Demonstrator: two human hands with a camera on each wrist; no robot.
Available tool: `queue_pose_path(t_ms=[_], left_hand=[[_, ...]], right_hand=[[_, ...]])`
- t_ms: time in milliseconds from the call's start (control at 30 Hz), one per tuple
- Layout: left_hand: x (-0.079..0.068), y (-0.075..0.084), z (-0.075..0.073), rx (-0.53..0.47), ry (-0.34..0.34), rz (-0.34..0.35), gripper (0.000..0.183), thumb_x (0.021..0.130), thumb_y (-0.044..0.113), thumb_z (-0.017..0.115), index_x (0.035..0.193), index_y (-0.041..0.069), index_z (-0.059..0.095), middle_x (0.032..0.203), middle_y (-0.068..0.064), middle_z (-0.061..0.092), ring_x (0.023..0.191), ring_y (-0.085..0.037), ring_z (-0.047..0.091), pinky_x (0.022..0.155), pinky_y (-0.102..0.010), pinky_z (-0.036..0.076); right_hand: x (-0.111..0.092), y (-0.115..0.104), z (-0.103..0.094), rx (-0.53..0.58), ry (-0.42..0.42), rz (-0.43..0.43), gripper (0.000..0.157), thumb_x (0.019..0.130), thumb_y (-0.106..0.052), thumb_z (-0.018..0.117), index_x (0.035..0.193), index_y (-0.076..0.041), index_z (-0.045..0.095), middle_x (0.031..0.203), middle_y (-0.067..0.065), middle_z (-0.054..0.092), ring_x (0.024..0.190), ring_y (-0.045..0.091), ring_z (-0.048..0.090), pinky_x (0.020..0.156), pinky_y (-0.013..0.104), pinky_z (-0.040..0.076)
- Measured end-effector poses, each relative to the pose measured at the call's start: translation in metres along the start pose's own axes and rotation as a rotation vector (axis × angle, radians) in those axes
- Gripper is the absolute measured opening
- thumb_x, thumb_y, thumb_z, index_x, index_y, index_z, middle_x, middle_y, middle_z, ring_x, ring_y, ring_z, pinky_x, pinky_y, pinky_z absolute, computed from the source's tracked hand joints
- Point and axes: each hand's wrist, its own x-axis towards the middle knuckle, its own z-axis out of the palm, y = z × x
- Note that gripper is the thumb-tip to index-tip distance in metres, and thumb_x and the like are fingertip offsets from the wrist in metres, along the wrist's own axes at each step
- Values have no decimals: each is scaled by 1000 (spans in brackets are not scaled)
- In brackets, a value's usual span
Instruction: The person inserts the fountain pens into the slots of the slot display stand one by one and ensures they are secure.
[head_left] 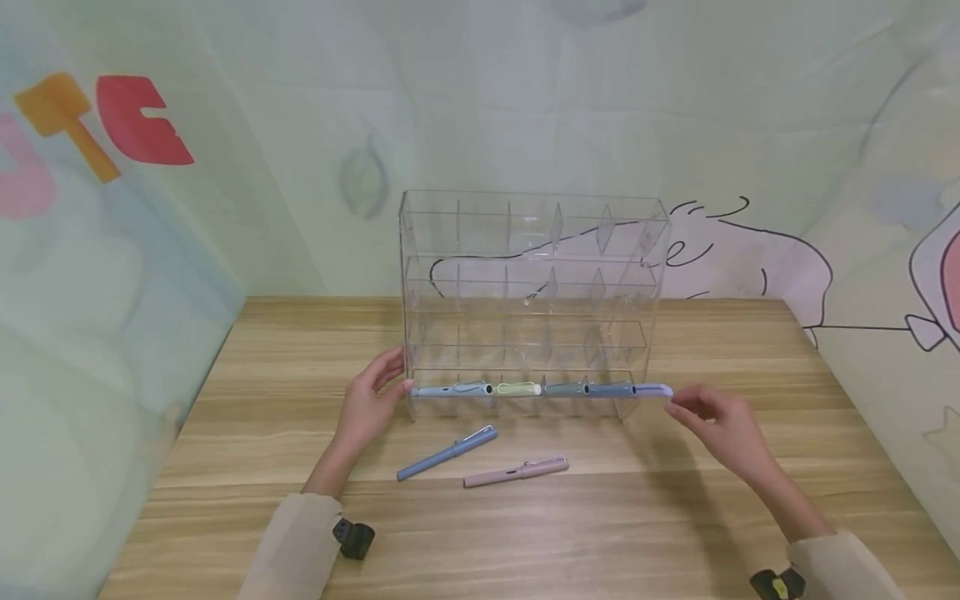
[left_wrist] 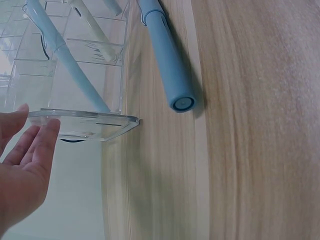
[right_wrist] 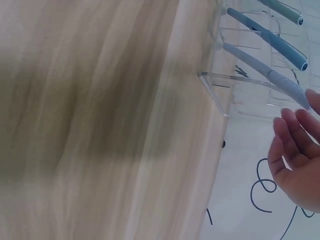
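Note:
A clear acrylic rack (head_left: 530,346) with several tiers of compartments stands on the table. My left hand (head_left: 367,404) grips its left side panel at the lower front, thumb at the front edge and fingers along the outside. In the lowest tier a light blue fountain pen (head_left: 450,389), a pale green one (head_left: 517,388), a grey-green one (head_left: 564,389) and a blue one (head_left: 611,389) lie in a row. At the right end, my right hand (head_left: 720,421) pinches the outer end of a lavender fountain pen (right_wrist: 287,87), whose other end is inside the rack.
In front of the rack lie another blue fountain pen (head_left: 447,452) and a dusty pink fountain pen (head_left: 517,472). The wooden table (head_left: 525,542) meets a printed cloth backdrop (head_left: 300,208) behind the rack. The upper tiers show no pens.

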Motion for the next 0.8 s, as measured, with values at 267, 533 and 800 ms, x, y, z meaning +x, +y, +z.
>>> queue_pose_path(t_ms=[267,533,800], left_hand=[[1,-1,0,-1,-4,-10,50,84,-6,59,131,-3,43,123,-22,52,114,-31,50,100,-25,41],[0,1,0,-5,3,-17,49,84,-6,60,130,-2,44,123,-22,52,114,-31,50,99,-27,42],[0,0,0,2,-2,-16,49,85,-5,59,131,-2,43,124,-21,52,115,-30,50,98,-25,43]], right_hand=[[-7,-2,20,37,-190,-31,9,83,-6,66,91,-3,65,83,-1,63,74,6,55,61,22,53],[-7,-14,50,166,-341,-108,19,81,-7,68,97,2,64,89,9,64,77,10,56,63,23,53],[-5,-20,78,141,-382,-180,22,80,-12,70,98,-2,65,93,6,64,81,20,57,67,28,53]])
